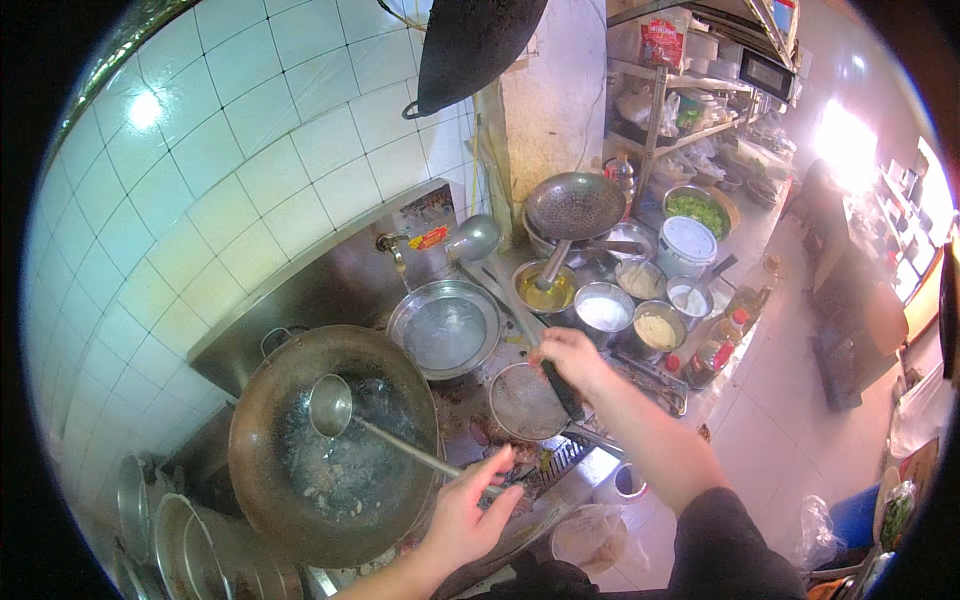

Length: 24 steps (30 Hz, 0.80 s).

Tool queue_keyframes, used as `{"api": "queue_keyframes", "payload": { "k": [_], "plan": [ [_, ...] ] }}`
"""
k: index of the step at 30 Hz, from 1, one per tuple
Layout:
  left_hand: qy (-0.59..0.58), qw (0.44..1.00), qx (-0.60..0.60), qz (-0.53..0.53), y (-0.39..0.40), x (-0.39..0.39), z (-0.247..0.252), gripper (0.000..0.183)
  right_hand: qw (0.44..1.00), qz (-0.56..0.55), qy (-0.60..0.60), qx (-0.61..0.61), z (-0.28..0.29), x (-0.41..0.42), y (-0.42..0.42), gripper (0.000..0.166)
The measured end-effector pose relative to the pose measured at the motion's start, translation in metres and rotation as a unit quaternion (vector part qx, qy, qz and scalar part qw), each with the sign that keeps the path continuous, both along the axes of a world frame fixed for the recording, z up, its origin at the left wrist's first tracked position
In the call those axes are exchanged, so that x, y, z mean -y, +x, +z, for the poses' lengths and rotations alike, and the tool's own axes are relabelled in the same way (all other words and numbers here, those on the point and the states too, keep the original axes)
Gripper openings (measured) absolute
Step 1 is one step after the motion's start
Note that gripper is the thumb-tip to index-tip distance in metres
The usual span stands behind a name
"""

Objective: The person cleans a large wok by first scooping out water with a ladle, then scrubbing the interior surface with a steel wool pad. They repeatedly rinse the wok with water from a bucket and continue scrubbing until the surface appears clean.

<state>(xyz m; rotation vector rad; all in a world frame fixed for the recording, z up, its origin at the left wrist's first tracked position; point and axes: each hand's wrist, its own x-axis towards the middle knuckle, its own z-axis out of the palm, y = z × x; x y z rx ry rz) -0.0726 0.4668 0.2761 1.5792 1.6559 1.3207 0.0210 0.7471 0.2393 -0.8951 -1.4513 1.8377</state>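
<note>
In the head view, my left hand (469, 517) lies over the handle end of a metal ladle (401, 444), thumb and fingers spread apart. Whether it touches that handle is hard to tell. The ladle's bowl is inside a large wok (262, 450), which has cloudy liquid and pale bits at its bottom. Farther right, my right hand (574, 361) grips a second, black-handled ladle (480, 238), its bowl pointing up toward the tiled wall. Below this hand lies a round mesh strainer (525, 401). A metal basin of water (446, 330) sits between the wok and the right-hand ladle.
A perforated strainer ladle (576, 206) rests over pots at the back. Metal bowls of oil (544, 289), white powder (604, 309) and pale paste (660, 330) crowd the right counter, with bottles (709, 352). A dark wok (476, 52) hangs above. A person (855, 292) stands at right.
</note>
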Motion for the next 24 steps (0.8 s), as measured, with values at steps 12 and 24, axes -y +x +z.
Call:
{"api": "queue_keyframes", "payload": {
  "k": [12,24],
  "plan": [
    [-0.332,0.789,0.513,0.054,-0.017,0.086,-0.048,0.042,0.993,-0.098,-0.065,-0.028,-0.025,-0.219,-0.002,0.013],
    [-0.113,0.658,0.742,0.059,0.01,0.026,-0.078,0.033,0.926,-0.151,-0.265,-0.222,-0.14,-0.009,0.023,0.042]
  ]
}}
